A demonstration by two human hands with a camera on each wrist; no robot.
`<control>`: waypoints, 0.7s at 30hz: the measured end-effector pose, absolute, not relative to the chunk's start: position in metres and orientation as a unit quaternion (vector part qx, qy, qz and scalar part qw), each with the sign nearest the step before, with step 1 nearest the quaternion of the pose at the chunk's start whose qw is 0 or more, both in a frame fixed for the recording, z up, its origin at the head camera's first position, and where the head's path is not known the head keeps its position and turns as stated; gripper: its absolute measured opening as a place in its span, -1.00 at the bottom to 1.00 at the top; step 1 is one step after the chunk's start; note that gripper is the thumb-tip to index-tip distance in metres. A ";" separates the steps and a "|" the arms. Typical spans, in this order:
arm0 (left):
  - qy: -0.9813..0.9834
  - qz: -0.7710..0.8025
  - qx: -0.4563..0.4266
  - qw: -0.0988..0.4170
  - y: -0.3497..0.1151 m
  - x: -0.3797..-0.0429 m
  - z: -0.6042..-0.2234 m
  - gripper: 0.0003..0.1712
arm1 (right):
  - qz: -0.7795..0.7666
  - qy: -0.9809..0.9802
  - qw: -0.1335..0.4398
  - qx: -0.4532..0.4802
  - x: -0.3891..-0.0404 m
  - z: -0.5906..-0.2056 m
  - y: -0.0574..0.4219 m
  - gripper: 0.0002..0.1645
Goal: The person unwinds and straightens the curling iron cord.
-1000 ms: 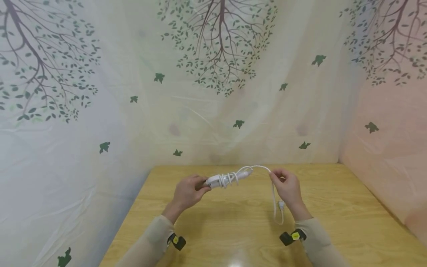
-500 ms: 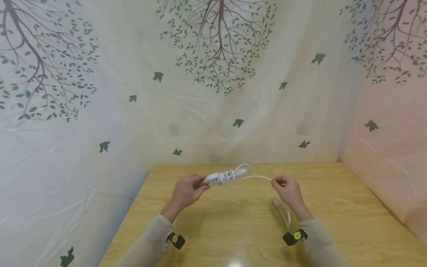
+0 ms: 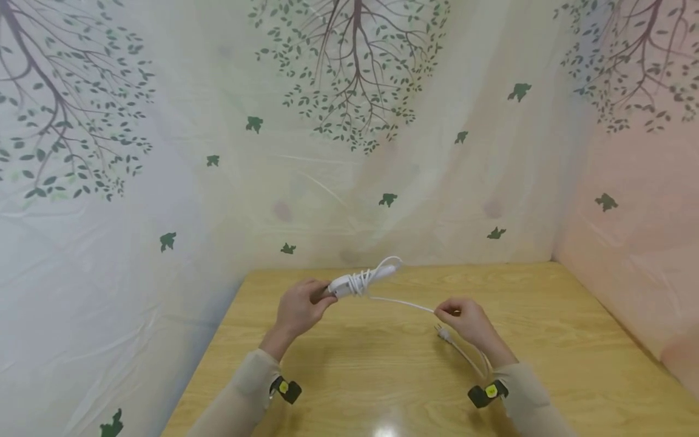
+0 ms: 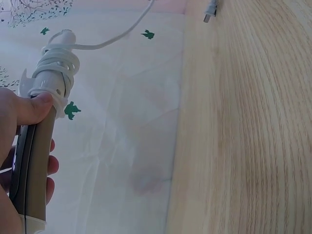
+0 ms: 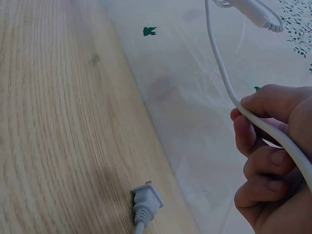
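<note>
My left hand (image 3: 299, 309) grips a hair iron by its brown-and-black barrel (image 4: 36, 165), thumb resting near the joint with the white handle (image 3: 343, 285). The iron is raised above the table, its handle tilted up to the right. Several turns of white cord (image 4: 57, 63) wrap around the handle, with a loop at its far end. A stretch of cord (image 3: 401, 301) runs from the wraps to my right hand (image 3: 471, 321), which pinches it between thumb and forefinger. The white plug (image 5: 146, 201) is left of that hand, its cord partly hidden behind the wrist.
The wooden table (image 3: 377, 376) lies below both hands. Pale sheets printed with trees and leaves (image 3: 349, 206) rise behind it and at both sides. Black wrist cameras (image 3: 286, 388) sit at both sleeves.
My right hand has moved down and slightly left, bringing the cord stretch from above the handle's end to below it. The plug has swung up and left. The iron's handle tilts up more.
</note>
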State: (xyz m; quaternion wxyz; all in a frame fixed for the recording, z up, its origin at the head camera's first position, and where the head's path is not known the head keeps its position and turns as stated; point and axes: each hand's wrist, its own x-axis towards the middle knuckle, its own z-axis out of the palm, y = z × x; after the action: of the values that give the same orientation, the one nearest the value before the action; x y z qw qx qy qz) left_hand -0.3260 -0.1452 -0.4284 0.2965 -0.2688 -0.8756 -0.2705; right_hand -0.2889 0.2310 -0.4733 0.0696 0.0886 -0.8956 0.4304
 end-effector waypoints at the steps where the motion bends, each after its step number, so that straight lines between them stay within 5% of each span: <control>1: -0.876 -0.269 -0.266 0.299 -0.145 -0.326 -0.428 -0.67 | 0.432 -0.895 0.063 0.091 -0.288 -0.474 0.231 -0.78; 21: -0.877 -0.271 -0.247 0.311 -0.152 -0.332 -0.433 -0.65 | 0.457 -0.862 -0.028 0.218 -0.277 -0.480 0.235 -0.81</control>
State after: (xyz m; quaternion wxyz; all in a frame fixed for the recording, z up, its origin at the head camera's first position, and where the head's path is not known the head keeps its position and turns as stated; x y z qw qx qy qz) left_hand -0.3323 -0.1518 -0.4327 0.3110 -0.2472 -0.8769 -0.2708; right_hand -0.2769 0.2353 -0.4795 -0.0283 0.2180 -0.8619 0.4569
